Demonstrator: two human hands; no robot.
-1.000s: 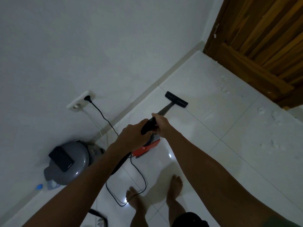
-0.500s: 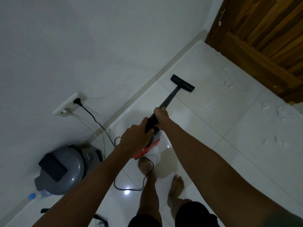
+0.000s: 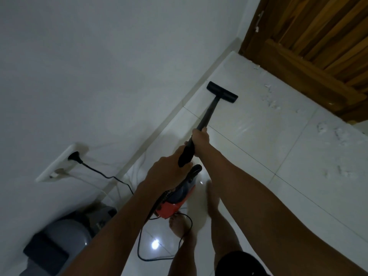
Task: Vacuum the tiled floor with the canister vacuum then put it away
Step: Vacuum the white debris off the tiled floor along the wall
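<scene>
Both hands hold the vacuum's black wand (image 3: 208,112): the right hand (image 3: 200,139) is wrapped around it higher up the tube, and the left hand (image 3: 168,173) grips the handle end just behind, above the red vacuum body (image 3: 171,206). The floor head (image 3: 222,92) lies flat on the tiled floor (image 3: 249,148) close to the wall's skirting, well short of the white crumbs (image 3: 270,100) scattered near the wooden door (image 3: 310,36) and of another patch farther right. The likeliest trouble, to my eye, is the power cord (image 3: 103,175): it runs from the wall socket (image 3: 73,156) down past the body and loops on the floor around a bare foot (image 3: 179,226), so a step forward could snag it, trip the person or yank the plug out. Pushing on along the skirting could also bump the head against the wall and leave the crumbs by the door untouched. Most of the vacuum body is hidden under the left forearm, so how the hose joins it cannot be made out. A grey round appliance (image 3: 65,236) at lower left is blurred and cut by the frame, and the dim light makes the finer dust hard to judge.
</scene>
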